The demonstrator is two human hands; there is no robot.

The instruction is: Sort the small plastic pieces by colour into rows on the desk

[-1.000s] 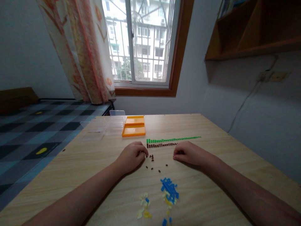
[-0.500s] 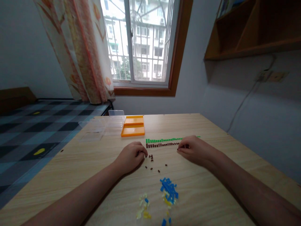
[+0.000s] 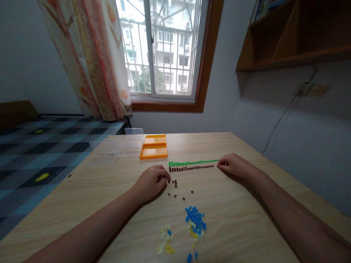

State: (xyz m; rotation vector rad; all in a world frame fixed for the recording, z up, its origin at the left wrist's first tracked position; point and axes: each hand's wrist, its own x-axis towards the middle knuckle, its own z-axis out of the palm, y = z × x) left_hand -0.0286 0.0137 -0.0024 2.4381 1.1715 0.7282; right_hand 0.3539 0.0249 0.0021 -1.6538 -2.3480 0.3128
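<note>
My right hand (image 3: pixel 237 167) pinches a small brown brick (image 3: pixel 218 166) at the right end of a row of brown bricks (image 3: pixel 189 168). Just behind that row runs a parallel row of green bricks (image 3: pixel 189 163), both with larger pieces at the left. My left hand (image 3: pixel 153 182) rests on the table with fingers curled and closed, its fingertips by a small cluster of loose brown bricks (image 3: pixel 175 183). Whether anything is inside the left fingers is hidden. A few more brown bricks lie scattered nearer to me.
A pile of blue bricks (image 3: pixel 196 219) lies towards me, with pale yellow pieces (image 3: pixel 163 237) and yellow pieces (image 3: pixel 170 250) around it. An orange tray (image 3: pixel 153 157) and clear plastic boxes (image 3: pixel 105 157) stand at the back left of the wooden table (image 3: pixel 109 197).
My right hand has moved right along the brown row, uncovering its end and more of the green row. The left hand stays by the loose brown bricks. The view has shifted slightly.
</note>
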